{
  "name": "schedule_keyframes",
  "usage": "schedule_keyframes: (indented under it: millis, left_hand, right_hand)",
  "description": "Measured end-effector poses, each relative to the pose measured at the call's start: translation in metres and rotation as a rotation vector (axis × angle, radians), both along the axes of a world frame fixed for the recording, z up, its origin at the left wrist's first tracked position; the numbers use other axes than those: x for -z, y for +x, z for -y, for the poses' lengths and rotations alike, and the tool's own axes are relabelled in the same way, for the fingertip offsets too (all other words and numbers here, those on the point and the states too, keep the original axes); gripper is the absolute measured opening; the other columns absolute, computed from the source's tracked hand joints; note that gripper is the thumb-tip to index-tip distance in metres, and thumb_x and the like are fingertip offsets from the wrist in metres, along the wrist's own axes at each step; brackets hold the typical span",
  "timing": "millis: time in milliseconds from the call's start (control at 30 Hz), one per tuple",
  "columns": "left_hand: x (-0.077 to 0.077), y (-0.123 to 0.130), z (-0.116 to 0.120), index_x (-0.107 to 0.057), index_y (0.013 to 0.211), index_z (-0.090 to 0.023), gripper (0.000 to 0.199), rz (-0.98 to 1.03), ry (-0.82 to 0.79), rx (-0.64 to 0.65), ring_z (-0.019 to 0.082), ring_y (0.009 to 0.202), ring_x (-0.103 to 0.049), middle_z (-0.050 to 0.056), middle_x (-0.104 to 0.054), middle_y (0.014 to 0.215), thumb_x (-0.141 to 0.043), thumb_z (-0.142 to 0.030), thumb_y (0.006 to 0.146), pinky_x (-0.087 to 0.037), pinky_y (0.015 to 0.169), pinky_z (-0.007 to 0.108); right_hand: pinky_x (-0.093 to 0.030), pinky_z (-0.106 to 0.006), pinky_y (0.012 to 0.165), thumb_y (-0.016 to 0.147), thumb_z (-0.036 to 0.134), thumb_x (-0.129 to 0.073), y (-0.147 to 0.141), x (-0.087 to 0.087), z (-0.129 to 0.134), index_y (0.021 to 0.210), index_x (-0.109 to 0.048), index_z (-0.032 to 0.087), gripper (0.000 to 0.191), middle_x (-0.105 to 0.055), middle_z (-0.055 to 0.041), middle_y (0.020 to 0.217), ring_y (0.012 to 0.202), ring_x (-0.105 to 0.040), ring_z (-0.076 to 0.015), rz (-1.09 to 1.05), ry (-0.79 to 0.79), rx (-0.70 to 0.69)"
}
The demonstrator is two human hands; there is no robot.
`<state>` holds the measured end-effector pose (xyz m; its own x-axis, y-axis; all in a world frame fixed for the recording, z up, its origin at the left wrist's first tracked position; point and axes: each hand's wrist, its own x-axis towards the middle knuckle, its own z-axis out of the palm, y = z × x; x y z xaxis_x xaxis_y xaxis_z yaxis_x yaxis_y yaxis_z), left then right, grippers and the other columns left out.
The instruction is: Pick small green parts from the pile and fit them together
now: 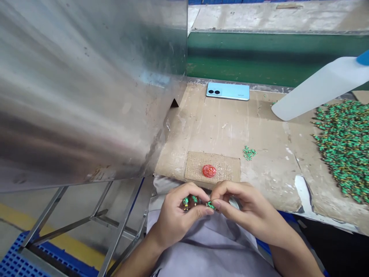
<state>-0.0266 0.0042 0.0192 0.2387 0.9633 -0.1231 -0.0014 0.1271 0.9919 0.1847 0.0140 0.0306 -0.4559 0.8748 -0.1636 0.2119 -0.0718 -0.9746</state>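
Note:
My left hand (180,215) is closed around several tiny green figures (186,202) with yellow parts, which show between its thumb and fingers. Meeting it at the fingertips, my right hand (240,204) pinches another small green figure (210,205), partly hidden by the fingers. Both hands are above my lap, at the table's near edge. Just beyond them, a glossy red oval blob (209,171) sits on a rectangle of brown cardboard (196,163). A small cluster of tiny green pieces (249,153) lies to the right of the cardboard.
A large heap of green and yellow figures (346,150) covers the table's right side. Beside it stands a white bottle (317,88) with a blue top. Farther back lies a light blue phone (227,91). A big metal panel (95,84) bounds the left, above a metal frame (115,231).

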Motion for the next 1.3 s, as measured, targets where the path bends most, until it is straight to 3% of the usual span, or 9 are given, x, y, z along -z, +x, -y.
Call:
schedule_keyframes:
  millis: [233, 600, 967, 1067, 1200, 1300]
  left_hand:
    - [0.001, 0.001, -0.001, -0.079, 0.084, -0.020, 0.011, -0.001, 0.067, 0.017, 0.013, 0.070, -0.063, 0.000, -0.074, 0.079, -0.089, -0.021, 0.085, -0.047, 0.066, 0.023]
    - [0.007, 0.002, -0.001, -0.079, 0.085, -0.018, 0.011, 0.001, 0.323, 0.015, 0.012, 0.065, -0.064, 0.001, -0.073, 0.074, -0.089, -0.022, 0.086, -0.048, 0.061, 0.019]
    - [0.007, 0.003, -0.003, -0.080, 0.083, -0.018, 0.010, 0.066, 0.416, -0.002, 0.015, 0.065, -0.069, 0.004, -0.077, 0.073, -0.086, -0.021, 0.090, -0.054, 0.062, 0.023]
    - [0.005, 0.005, -0.002, -0.080, 0.084, -0.019, 0.008, 0.035, 0.394, -0.025, 0.014, 0.066, -0.069, 0.003, -0.078, 0.074, -0.087, -0.021, 0.089, -0.054, 0.063, 0.022]
    - [-0.003, 0.005, 0.001, -0.081, 0.091, -0.020, 0.012, -0.061, 0.283, -0.046, 0.012, 0.066, -0.067, 0.002, -0.079, 0.080, -0.090, -0.020, 0.083, -0.053, 0.061, 0.019]
    - [-0.009, 0.005, 0.002, -0.081, 0.093, -0.019, 0.009, -0.093, 0.266, -0.017, 0.014, 0.068, -0.068, 0.002, -0.079, 0.081, -0.083, -0.015, 0.085, -0.054, 0.061, 0.020]
  right_hand:
    - [-0.052, -0.024, 0.061, 0.103, 0.033, -0.065, 0.001, -0.003, -0.003, 0.089, -0.073, 0.023, 0.019, -0.072, 0.0014, 0.077, 0.066, -0.062, -0.0127, 0.000, 0.018, -0.031]
    - [-0.050, -0.021, 0.061, 0.106, 0.034, -0.062, 0.002, -0.008, -0.001, 0.091, -0.072, 0.022, 0.021, -0.071, 0.0020, 0.077, 0.065, -0.060, -0.0108, 0.053, 0.013, -0.084]
    - [-0.053, -0.019, 0.059, 0.103, 0.027, -0.065, -0.001, -0.009, 0.011, 0.097, -0.071, 0.024, 0.009, -0.072, 0.0031, 0.079, 0.065, -0.063, -0.0100, -0.001, 0.122, -0.036]
    - [-0.055, -0.019, 0.064, 0.104, 0.022, -0.064, -0.001, -0.007, 0.012, 0.100, -0.069, 0.025, 0.007, -0.073, 0.0030, 0.082, 0.070, -0.067, -0.0101, -0.007, 0.237, -0.018]
    - [-0.059, -0.023, 0.070, 0.105, 0.014, -0.059, -0.003, 0.000, 0.014, 0.109, -0.064, 0.022, 0.011, -0.072, -0.0010, 0.089, 0.079, -0.070, -0.0130, -0.003, 0.524, 0.028]
    - [-0.061, -0.027, 0.076, 0.103, 0.008, -0.059, -0.003, 0.006, 0.016, 0.114, -0.063, 0.020, 0.017, -0.073, -0.0048, 0.096, 0.087, -0.072, -0.0154, 0.033, 0.694, 0.051]
